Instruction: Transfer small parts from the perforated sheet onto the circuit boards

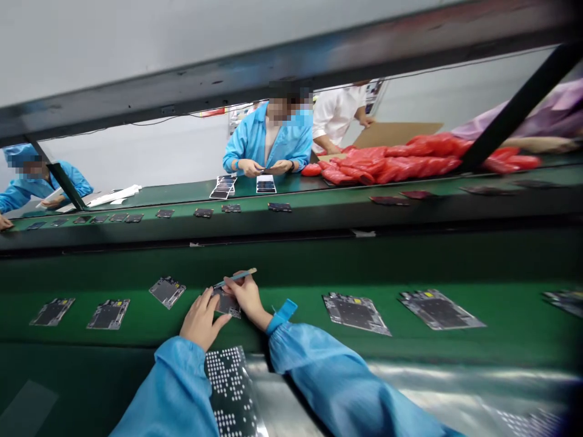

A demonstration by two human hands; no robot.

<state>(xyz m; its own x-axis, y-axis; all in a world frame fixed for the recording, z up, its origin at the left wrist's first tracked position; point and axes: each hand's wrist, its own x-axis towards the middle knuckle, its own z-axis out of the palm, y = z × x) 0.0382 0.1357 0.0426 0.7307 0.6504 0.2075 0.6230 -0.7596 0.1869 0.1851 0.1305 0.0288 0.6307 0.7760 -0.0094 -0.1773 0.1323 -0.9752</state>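
Observation:
A dark, flat circuit board (pixel 226 303) lies on the green belt between my two hands, partly covered by them. My left hand (pixel 200 318) rests at its left side with the fingers stretched out and the thumb apart, seemingly touching its edge. In my right hand (pixel 246 297) is a slim light-blue stick-shaped tool (pixel 235 277), pinched between fingers and thumb. The tool slants down to the left toward the board's upper edge, and its upper end is tan. What its lower tip touches is too small to tell. A blue band (pixel 282 315) circles my right wrist.
More circuit boards (pixel 108 314) lie along the belt (pixel 291 340) on both sides. A sheet with white dots (pixel 228 382) sits below my hands. Across a raised second belt, a co-worker in blue (pixel 268 145) handles something small near red bags (pixel 392 161). A beam (pixel 228 85) crosses overhead.

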